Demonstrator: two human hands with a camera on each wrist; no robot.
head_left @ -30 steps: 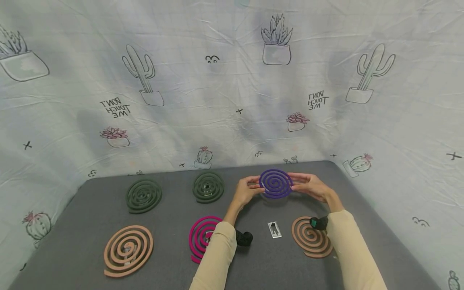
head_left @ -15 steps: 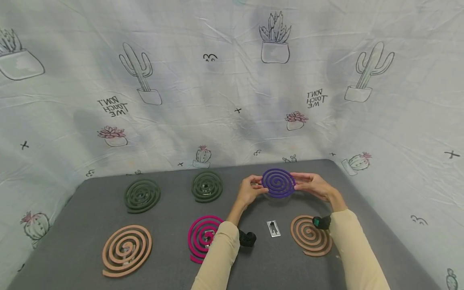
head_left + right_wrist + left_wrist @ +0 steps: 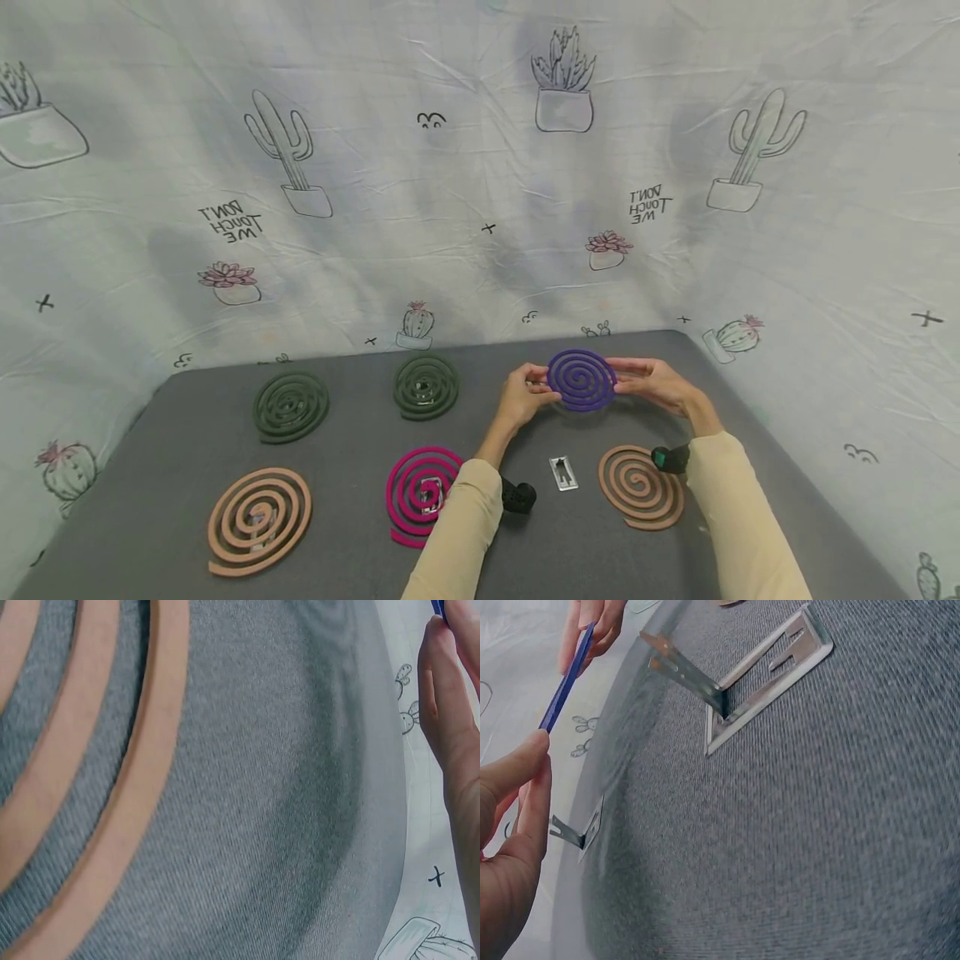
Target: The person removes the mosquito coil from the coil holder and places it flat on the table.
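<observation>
A purple mosquito coil is held above the far right part of the table by both hands. My left hand pinches its left edge between thumb and fingers. At the opposite edge, my right hand pinches it the same way. Seen nearly edge-on in the left wrist view, the coil is apart from the cloth. A small metal coil stand with a raised prong stands on the table beyond the left hand there. Another metal stand lies nearer, between the wrists, its prong bent up.
Two green coils sit at the back left. An orange coil is at the front left, a pink coil beside the left forearm, and another orange coil under the right wrist. A printed curtain borders the grey table.
Both hands and the purple coil have shifted slightly to the right. The head view has turned a little, so the other coils appear slightly further left.
</observation>
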